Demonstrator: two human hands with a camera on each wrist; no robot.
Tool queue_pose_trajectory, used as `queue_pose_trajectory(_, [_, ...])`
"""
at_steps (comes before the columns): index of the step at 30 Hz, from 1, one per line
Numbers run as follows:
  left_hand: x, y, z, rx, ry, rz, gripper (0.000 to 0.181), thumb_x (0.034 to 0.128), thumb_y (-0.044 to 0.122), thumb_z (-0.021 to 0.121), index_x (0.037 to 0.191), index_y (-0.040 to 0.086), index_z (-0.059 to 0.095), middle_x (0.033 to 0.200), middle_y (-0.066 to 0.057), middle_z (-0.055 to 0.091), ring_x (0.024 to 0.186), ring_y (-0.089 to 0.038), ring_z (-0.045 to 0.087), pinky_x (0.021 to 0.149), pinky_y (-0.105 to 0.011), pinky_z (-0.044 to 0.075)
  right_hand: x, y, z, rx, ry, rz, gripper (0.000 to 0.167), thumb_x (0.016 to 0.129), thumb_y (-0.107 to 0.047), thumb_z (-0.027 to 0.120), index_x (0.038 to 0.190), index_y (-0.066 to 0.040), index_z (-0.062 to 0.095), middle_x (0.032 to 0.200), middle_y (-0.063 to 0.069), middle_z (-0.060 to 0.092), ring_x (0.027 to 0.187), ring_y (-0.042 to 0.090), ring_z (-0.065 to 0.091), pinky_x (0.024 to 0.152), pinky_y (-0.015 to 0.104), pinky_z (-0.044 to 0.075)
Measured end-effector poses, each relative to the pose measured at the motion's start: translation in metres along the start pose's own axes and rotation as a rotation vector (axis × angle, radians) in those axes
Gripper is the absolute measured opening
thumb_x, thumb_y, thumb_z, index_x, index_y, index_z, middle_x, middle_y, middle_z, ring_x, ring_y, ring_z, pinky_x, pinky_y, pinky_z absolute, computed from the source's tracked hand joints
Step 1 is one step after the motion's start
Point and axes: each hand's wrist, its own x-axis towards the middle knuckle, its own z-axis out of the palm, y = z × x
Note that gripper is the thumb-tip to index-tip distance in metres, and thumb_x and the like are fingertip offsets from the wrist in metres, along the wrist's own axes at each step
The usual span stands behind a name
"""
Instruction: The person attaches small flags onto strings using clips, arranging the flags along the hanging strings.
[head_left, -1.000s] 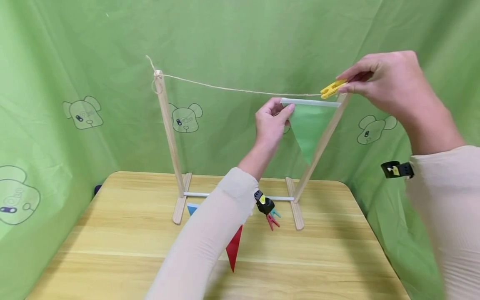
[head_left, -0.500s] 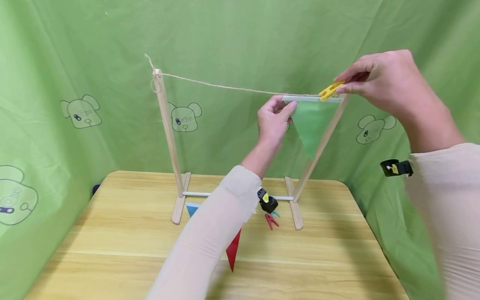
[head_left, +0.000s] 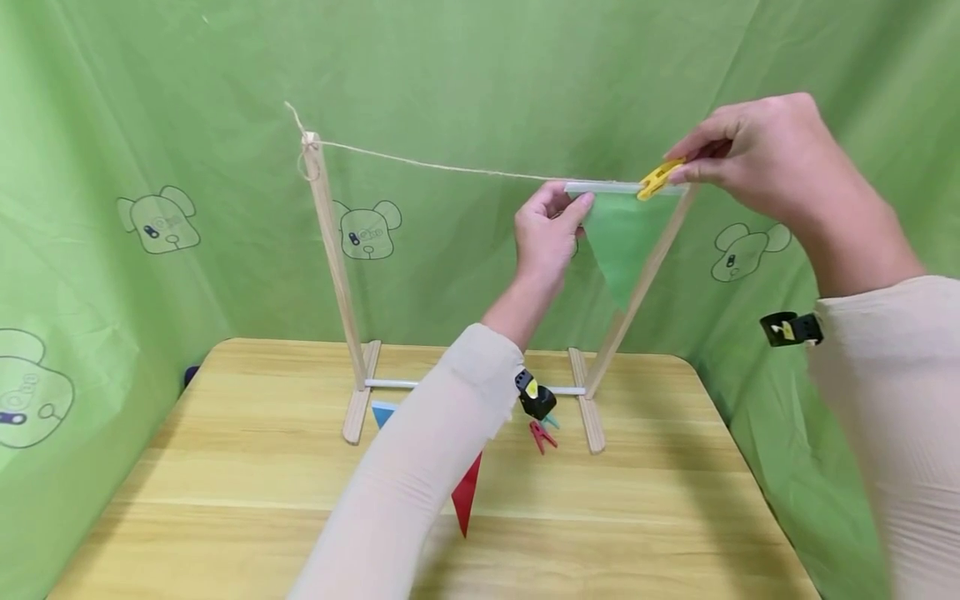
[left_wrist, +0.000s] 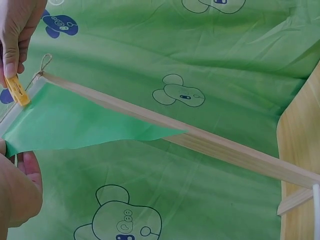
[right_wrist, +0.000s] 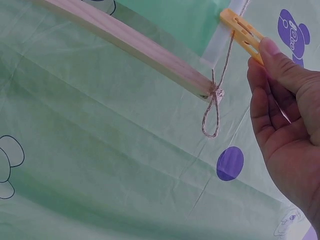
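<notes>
A green triangular flag (head_left: 624, 237) with a white top strip hangs point down at the right part of the string (head_left: 435, 164). My left hand (head_left: 546, 235) pinches the strip's left end between thumb and fingers. With thumb and fingers my right hand (head_left: 765, 158) grips a yellow clothespin (head_left: 660, 177); its tip lies over the white strip and the string. In the right wrist view the clothespin (right_wrist: 242, 35) sits across the strip near the knotted string end. The left wrist view shows the flag (left_wrist: 85, 122) stretched out beside the wooden post.
Two wooden posts, left (head_left: 335, 258) and right (head_left: 643, 283), stand on feet joined by a white rod (head_left: 393, 384). On the wooden table (head_left: 637, 517) lie a red clothespin (head_left: 542, 437), a teal clothespin (head_left: 551, 420), a red flag (head_left: 466, 497) and a blue flag (head_left: 382, 412), partly covered by my left sleeve.
The flag's white strip has risen up to the string. The yellow clothespin has gone from above the strip to overlapping it, and both hands have shifted slightly.
</notes>
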Motion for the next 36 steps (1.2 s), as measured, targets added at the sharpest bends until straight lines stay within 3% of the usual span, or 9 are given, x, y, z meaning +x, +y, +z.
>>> queue_pose_trajectory(22, [-0.0025,-0.0007,0.0043,0.005,0.009,-0.001,0.011,0.0915,-0.004,0.073,0.102,-0.004,0.070,0.077,0.007,0.061,0.066,-0.002,0.054,0.058,-0.019,0.048,0.0016,-0.0012,0.0082,-0.035,-0.009,-0.062,0.015,0.088,-0.012,0.083,0.102,-0.007,0.081,0.103,0.015,0.079,0.068,-0.028,0.045,0.061,-0.001,0.041])
queue_pose_trajectory(36, [-0.0020,-0.0036,0.0021,0.012,0.018,0.001,0.012,0.0919,-0.003,0.073,0.103,-0.004,0.070,0.078,0.007,0.062,0.067,-0.002,0.054,0.057,-0.016,0.048,0.0048,-0.0007,0.0078,-0.079,-0.105,-0.023,0.031,0.090,-0.020,0.082,0.118,-0.008,0.077,0.101,0.012,0.077,0.068,-0.014,0.050,0.061,0.008,0.041])
